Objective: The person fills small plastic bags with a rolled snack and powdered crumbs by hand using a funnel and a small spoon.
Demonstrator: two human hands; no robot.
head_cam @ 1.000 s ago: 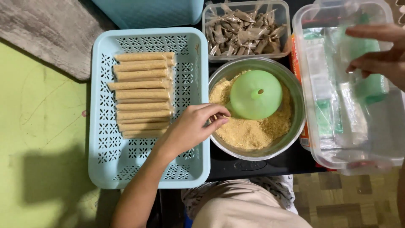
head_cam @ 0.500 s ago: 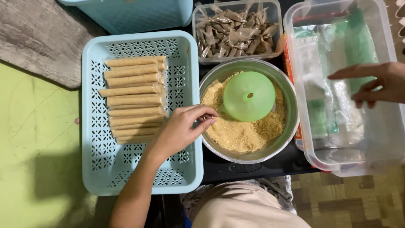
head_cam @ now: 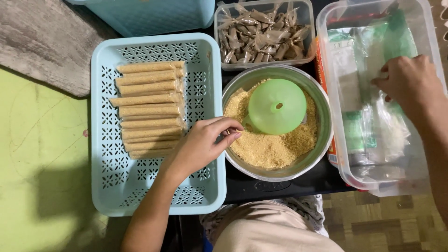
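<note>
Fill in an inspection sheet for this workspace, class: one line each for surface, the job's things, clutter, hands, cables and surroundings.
Surface: dark tabletop under the containers.
Job's things: metal bowl of tan crumbs with an upturned green funnel; clear tub of plastic bags.
Clutter: blue basket with a row of filled tubes; clear box of wrapped pieces; second blue basket.
Hands: left hand at the bowl's rim, fingers pinched; right hand reaching into the tub.
Cables: nothing seen.
Surroundings: green mat, grey rug, tiled floor.
</note>
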